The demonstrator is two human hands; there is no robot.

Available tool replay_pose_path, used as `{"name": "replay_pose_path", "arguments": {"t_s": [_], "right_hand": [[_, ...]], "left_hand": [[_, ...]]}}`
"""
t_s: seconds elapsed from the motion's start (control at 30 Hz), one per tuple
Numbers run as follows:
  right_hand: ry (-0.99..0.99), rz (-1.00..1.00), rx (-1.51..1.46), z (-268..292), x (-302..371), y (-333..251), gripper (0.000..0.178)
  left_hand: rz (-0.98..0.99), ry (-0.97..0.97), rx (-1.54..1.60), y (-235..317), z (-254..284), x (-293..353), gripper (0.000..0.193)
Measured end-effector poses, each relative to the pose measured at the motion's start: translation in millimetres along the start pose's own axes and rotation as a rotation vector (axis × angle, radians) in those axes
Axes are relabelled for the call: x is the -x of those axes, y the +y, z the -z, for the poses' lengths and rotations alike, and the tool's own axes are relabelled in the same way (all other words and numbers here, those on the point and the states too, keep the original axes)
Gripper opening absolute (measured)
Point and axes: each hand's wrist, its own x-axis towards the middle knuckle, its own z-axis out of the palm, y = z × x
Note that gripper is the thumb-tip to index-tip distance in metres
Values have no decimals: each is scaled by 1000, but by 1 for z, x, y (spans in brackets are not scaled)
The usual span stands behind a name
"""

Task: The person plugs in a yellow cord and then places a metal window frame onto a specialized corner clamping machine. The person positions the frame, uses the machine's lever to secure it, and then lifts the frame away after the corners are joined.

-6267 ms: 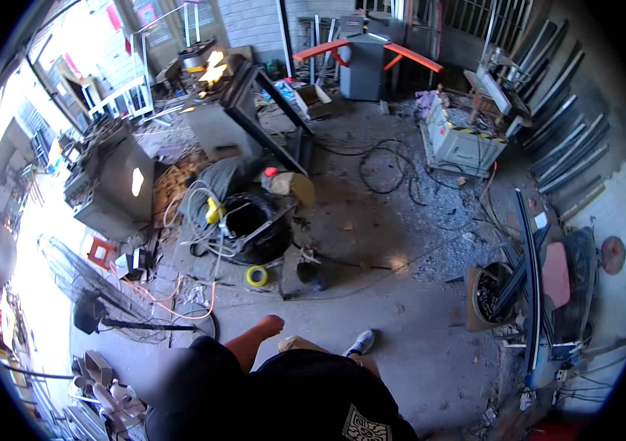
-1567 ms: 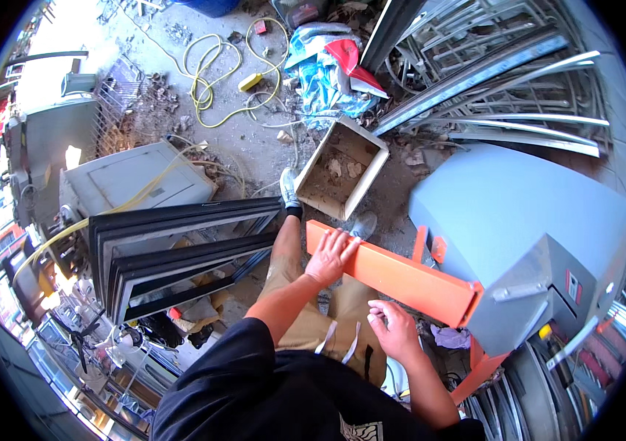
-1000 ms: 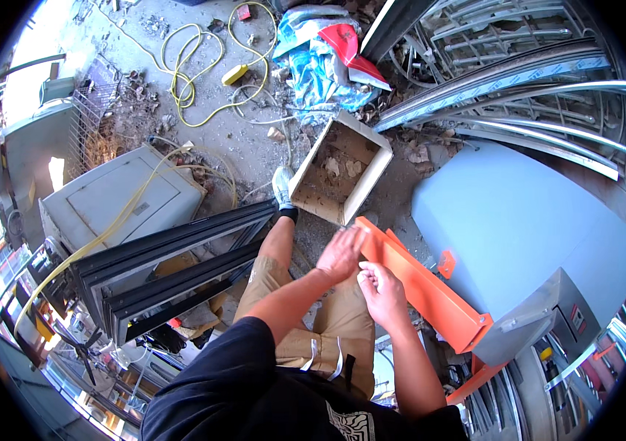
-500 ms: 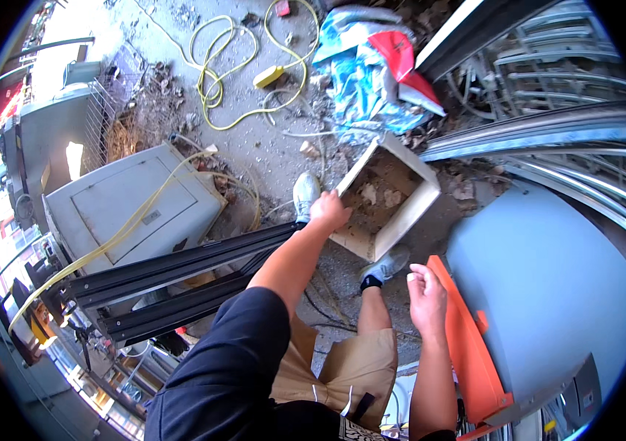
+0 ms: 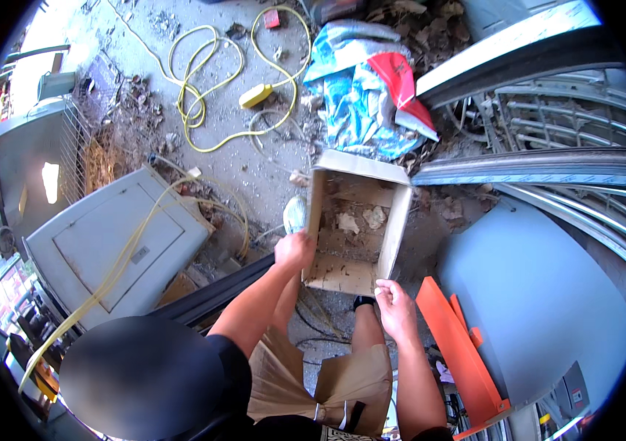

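An open-topped cardboard box, pale outside and brown inside, stands in front of me with scraps and dirt on its bottom. My left hand is closed on its left wall, near the close corner. At the near right corner, my right hand has its fingers bent and pinched at the box edge. My left shoe shows just beyond the left hand, while the box mostly hides the right one.
A grey cabinet lies at left, with yellow cord across the littered floor. Beyond the box is a blue-and-red plastic sheet. Metal racks, an orange bar and a blue-grey panel stand at right. A blurred dark shape covers the lower left.
The box has turned straighter and come nearer to me, with the left hand still on its wall. My right hand has moved left from free air to the box's near right corner.
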Motion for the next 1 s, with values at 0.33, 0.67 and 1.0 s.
{"name": "replay_pose_path", "arguments": {"t_s": [0.33,0.67,1.0], "right_hand": [[9,89,-11,-18,-25,-53,34],[-84,196,224,-81,-149,-71,35],[-177,153,440,-117,-221,-60,36]], "left_hand": [[-309,513,-71,51,282,-76,34],[-571,615,581,115,378,-221,80],[24,310,181,-146,216,-211,77]]}}
